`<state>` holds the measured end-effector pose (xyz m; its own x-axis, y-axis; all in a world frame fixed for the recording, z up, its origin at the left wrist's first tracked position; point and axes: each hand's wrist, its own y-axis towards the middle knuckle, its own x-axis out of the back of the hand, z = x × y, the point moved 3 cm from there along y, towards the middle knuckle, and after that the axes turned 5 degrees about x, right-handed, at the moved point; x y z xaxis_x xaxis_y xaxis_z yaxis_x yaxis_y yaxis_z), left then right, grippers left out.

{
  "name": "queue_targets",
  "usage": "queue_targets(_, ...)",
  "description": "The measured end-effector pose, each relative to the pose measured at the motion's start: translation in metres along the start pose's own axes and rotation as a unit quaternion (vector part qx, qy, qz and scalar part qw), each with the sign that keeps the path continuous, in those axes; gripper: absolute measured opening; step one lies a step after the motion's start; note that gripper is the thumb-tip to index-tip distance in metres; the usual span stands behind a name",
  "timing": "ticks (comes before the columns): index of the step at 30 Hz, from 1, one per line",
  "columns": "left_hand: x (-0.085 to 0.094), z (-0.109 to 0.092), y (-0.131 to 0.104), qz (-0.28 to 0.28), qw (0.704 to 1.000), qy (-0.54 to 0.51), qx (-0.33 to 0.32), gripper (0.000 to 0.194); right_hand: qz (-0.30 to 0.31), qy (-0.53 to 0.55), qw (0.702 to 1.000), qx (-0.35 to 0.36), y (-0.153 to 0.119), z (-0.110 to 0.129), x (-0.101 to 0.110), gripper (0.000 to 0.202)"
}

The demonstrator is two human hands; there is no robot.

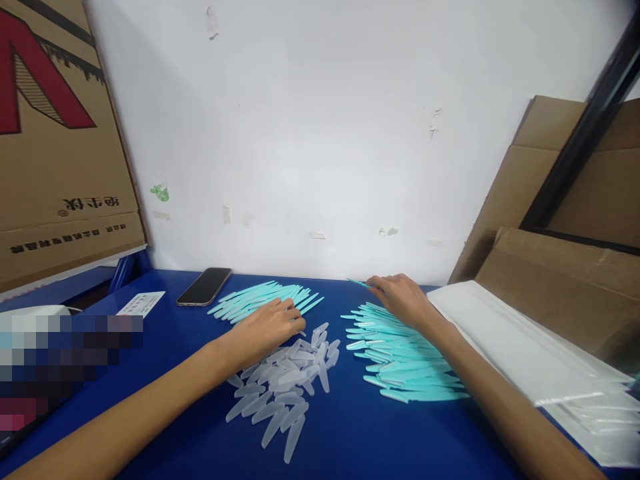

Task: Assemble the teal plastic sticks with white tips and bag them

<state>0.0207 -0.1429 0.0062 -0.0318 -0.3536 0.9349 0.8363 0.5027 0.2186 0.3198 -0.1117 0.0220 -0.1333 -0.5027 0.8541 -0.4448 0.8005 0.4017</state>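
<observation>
The two hands are well apart over a blue table [330, 440]. The right hand [397, 297] is raised beyond the near end of the right-hand teal pile [395, 353], thumb and fingers pinched on a slim teal strip [358, 283] whose tip points left towards the wall [300, 133]. The left hand [270, 327] is bent over the far edge of a loose heap of translucent pieces [285, 380], its fingers curled down — whether they grip a piece, I cannot tell. Just behind that hand lies the left-hand teal pile [260, 299], its strips fanned side by side; the heap sits between the left arm and the right-hand teal pile. A dark-screened phone [205, 287] lies near the left-hand teal pile, with a white printed card [143, 305] further left. A printed cardboard box [60, 167] stands at the left — white plastic sleeves [520, 353] lie at the right, beside folded brown cardboard [560, 287].
</observation>
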Motion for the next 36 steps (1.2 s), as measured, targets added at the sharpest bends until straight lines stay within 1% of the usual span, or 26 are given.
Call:
queue_targets(2, 0.000, -0.001, 0.001, -0.007, 1.000, 0.005, -0.001, 0.022, -0.005, 0.006, 1.000, 0.006, 0.000, 0.003, 0.003, 0.024)
queue_targets(3, 0.002, -0.001, 0.001, -0.018, 1.000, -0.010, 0.008, 0.019, -0.010, 0.011, 1.000, 0.008, 0.000, 0.005, 0.004, 0.025)
queue_targets(5, 0.007, 0.001, 0.002, -0.049, 0.995, -0.077, 0.050, 0.016, -0.024, 0.030, 0.999, 0.009, 0.000, 0.009, 0.009, 0.025)
queue_targets(6, 0.010, 0.003, 0.002, -0.064, 0.987, -0.125, 0.079, 0.017, -0.033, 0.043, 0.998, 0.008, 0.000, 0.011, 0.012, 0.025)
queue_targets(8, 0.017, 0.006, 0.001, -0.094, 0.961, -0.221, 0.137, 0.020, -0.055, 0.076, 0.996, 0.007, 0.000, 0.017, 0.018, 0.026)
queue_targets(11, 0.024, 0.009, 0.001, -0.129, 0.911, -0.327, 0.214, 0.023, -0.086, 0.116, 0.989, 0.025, 0.000, 0.028, 0.026, 0.027)
queue_targets(14, 0.025, 0.012, 0.001, -0.143, 0.860, -0.412, 0.265, 0.027, -0.112, 0.149, 0.980, 0.065, 0.001, 0.040, 0.033, 0.024)
queue_targets(16, 0.023, 0.013, 0.002, -0.138, 0.832, -0.465, 0.270, 0.027, -0.124, 0.165, 0.974, 0.091, 0.001, 0.047, 0.035, 0.021)
queue_targets(19, 0.020, 0.016, 0.002, -0.131, 0.800, -0.522, 0.265, 0.026, -0.141, 0.177, 0.968, 0.112, 0.000, 0.054, 0.036, 0.018)
queue_targets(23, 0.017, 0.022, 0.001, -0.141, 0.773, -0.553, 0.278, 0.025, -0.162, 0.186, 0.961, 0.124, 0.000, 0.059, 0.039, 0.016)
queue_targets(26, 0.015, 0.025, 0.001, -0.135, 0.759, -0.568, 0.289, 0.040, -0.172, 0.196, 0.956, 0.135, 0.000, 0.061, 0.040, 0.016)
queue_targets(27, 0.015, 0.025, 0.001, -0.134, 0.754, -0.573, 0.292, 0.042, -0.174, 0.197, 0.955, 0.139, 0.000, 0.062, 0.040, 0.016)
queue_targets(29, 0.016, 0.024, 0.001, -0.137, 0.739, -0.592, 0.293, 0.039, -0.180, 0.192, 0.954, 0.144, -0.001, 0.064, 0.041, 0.018)
queue_targets(32, 0.016, 0.022, 0.000, -0.139, 0.710, -0.622, 0.301, 0.028, -0.180, 0.201, 0.952, 0.144, -0.003, 0.068, 0.043, 0.019)
queue_targets(34, 0.016, 0.022, -0.001, -0.137, 0.695, -0.632, 0.315, 0.028, -0.168, 0.221, 0.950, 0.144, -0.004, 0.072, 0.043, 0.021)
queue_targets(36, 0.014, 0.023, -0.002, -0.135, 0.686, -0.638, 0.322, 0.030, -0.157, 0.238, 0.947, 0.147, -0.005, 0.076, 0.044, 0.024)
